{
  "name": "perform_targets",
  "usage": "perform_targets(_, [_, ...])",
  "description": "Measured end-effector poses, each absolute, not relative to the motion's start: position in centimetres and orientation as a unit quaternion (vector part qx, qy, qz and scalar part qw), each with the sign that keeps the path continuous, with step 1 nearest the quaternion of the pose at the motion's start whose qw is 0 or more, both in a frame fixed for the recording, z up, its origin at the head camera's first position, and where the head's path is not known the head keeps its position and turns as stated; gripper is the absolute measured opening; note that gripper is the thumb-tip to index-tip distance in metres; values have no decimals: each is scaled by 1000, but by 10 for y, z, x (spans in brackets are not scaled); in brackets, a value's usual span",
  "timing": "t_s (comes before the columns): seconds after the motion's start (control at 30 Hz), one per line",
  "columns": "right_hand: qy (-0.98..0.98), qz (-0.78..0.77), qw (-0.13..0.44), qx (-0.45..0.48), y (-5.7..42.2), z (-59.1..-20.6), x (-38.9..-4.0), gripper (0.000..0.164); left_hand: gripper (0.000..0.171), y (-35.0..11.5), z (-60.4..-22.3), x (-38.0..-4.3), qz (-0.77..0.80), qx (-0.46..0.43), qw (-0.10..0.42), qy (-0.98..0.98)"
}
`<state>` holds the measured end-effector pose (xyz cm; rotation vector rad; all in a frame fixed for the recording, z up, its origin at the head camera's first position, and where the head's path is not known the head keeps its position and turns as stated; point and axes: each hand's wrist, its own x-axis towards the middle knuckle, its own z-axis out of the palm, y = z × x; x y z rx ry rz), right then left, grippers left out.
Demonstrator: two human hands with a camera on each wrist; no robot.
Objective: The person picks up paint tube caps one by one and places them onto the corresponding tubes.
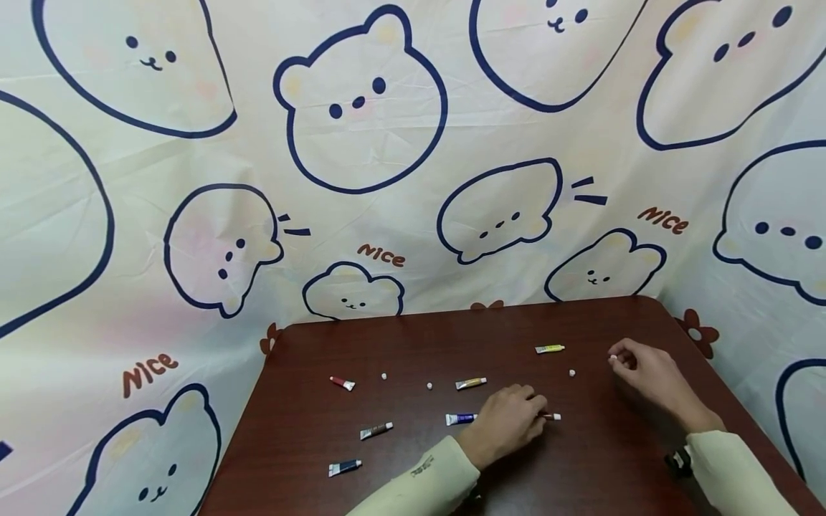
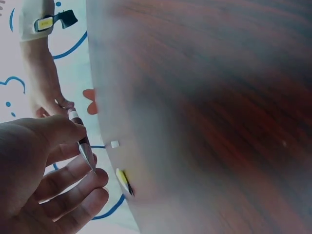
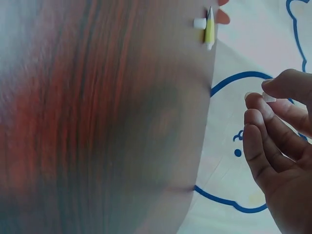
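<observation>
Here's the brown tube [image 2: 86, 150], pinched between the thumb and fingers of the left hand [image 1: 513, 419], near the middle of the desk [image 1: 413, 487]. Its white end [image 2: 73, 115] pokes out past the fingertips, aimed toward the right side; the silver tail slants back over the curled fingers.

Over to the right hand [image 1: 654, 376], well apart from the tube: thumb and forefinger are clamped on a tiny white cap [image 3: 269, 98], right at their tips, while the remaining fingers bend below it.

My call on doing this well: grip the tube's body firmly enough to stop it twisting, but don't crush it, since it looks soft. Leave the white end clear of the thumb. With a cap this small, I'd want a light, square pinch; press off-centre and it could spring away.

Further out, the purple tube [image 1: 461, 418] lies just beside the left wrist, partly covered; I can't tell if they touch. Beyond the hands sit the ochre tube [image 1: 471, 384], a loose cap [image 1: 571, 373] and the yellow tube [image 1: 550, 349]. A bear-print cloth [image 1: 361, 158] backs it all.
</observation>
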<state>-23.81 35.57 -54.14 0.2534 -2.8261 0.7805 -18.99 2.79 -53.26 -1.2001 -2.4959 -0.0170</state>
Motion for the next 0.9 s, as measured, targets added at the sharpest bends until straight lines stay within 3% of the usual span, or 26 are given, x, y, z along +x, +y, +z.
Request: perform_targets(0.9, [-943, 267, 144, 139, 304, -531, -193, 10, 12, 7, -521, -187, -36, -425, 206, -881])
